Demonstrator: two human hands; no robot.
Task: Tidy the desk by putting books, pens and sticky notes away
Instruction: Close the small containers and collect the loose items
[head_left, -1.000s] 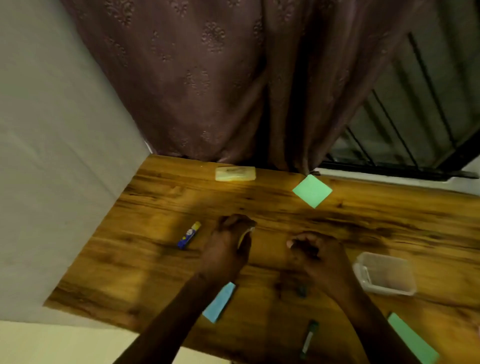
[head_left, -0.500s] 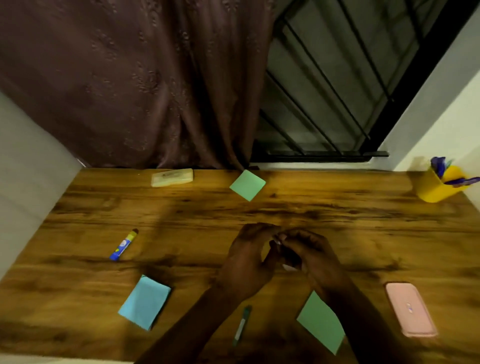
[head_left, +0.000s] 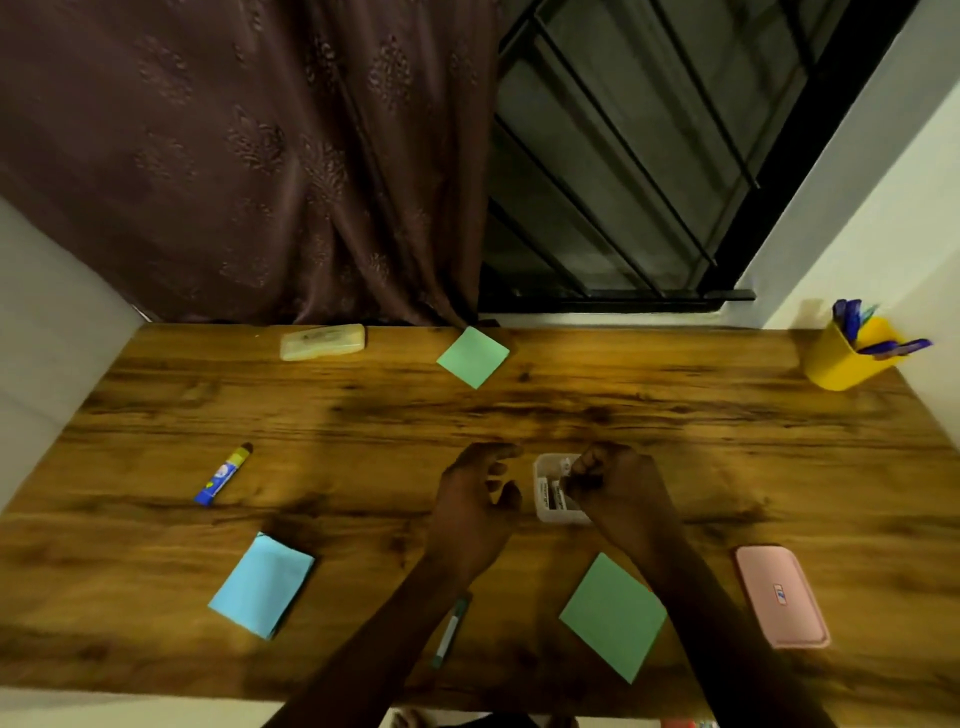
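Half a second ago we had both hands pressed together at the middle of the desk (head_left: 675, 415); now they have parted, and a small clear box (head_left: 551, 491) shows between them. The things lying on the desk are where they were.

The desk is dark-grained wood. A brown curtain (head_left: 234, 156) hangs at its far left, black window bars (head_left: 623, 156) stand at the far right, and a pale wall (head_left: 41, 312) runs along the left side.

- At the far edge lie a pale case (head_left: 322, 341) and the far green sticky pad (head_left: 472, 357).
- In the far right corner a yellow cup (head_left: 836, 369) holds blue pens (head_left: 883, 347).
- A glue stick (head_left: 223, 475) lies at the left, with the blue sticky pad (head_left: 262, 584) nearer to us.
- The near green sticky pad (head_left: 613, 616) lies between our forearms.
- A pink case (head_left: 782, 595) lies to its right.
- A green pen (head_left: 451, 631) lies near the front edge, partly under our left forearm.

Our left hand (head_left: 478, 499) is just left of the box, its fingers loosely bent and spread, holding nothing. Our right hand (head_left: 618, 483) is over the right side of the box with its fingers clenched. We cannot tell whether it pinches something or touches the box
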